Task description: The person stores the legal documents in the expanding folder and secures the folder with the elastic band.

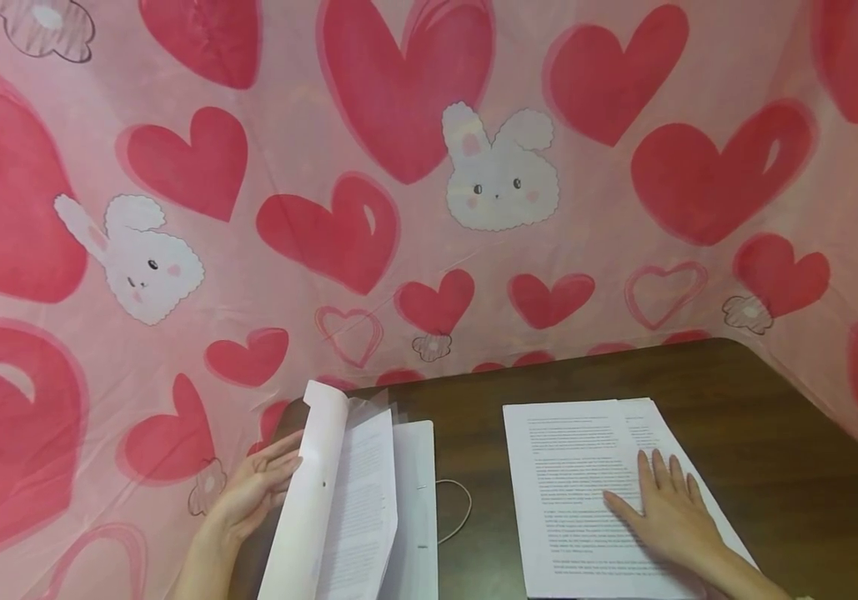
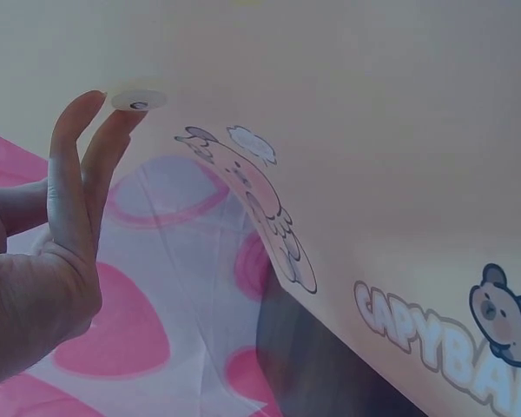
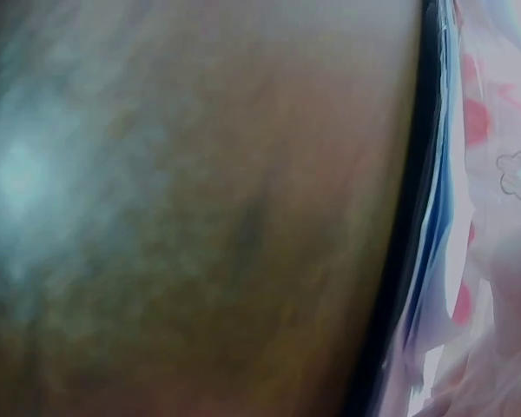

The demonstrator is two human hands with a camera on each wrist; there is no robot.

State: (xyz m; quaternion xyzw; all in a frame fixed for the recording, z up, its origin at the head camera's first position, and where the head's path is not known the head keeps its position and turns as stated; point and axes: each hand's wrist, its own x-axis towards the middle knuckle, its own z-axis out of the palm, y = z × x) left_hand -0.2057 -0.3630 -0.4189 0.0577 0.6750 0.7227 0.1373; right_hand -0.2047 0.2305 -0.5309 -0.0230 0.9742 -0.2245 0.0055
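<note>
A file folder with a pale cover (image 1: 316, 492) lies at the left of the table, its cover raised and curling over. My left hand (image 1: 241, 496) touches the cover's outer side with extended fingers. In the left wrist view, the fingertips of my left hand (image 2: 69, 191) meet the cover (image 2: 356, 156) beside a small round button (image 2: 139, 100). Capybara drawings decorate that side. Printed sheets and clear sleeves (image 1: 364, 492) stand partly lifted inside the folder. My right hand (image 1: 676, 517) rests flat, fingers spread, on a stack of printed pages (image 1: 571, 492).
A thin cord loop (image 1: 466, 508) sticks out from the folder's right edge onto the dark wooden table (image 1: 474, 417). Behind hangs a pink cloth (image 1: 286, 158) with hearts and rabbits. The right wrist view is mostly blurred.
</note>
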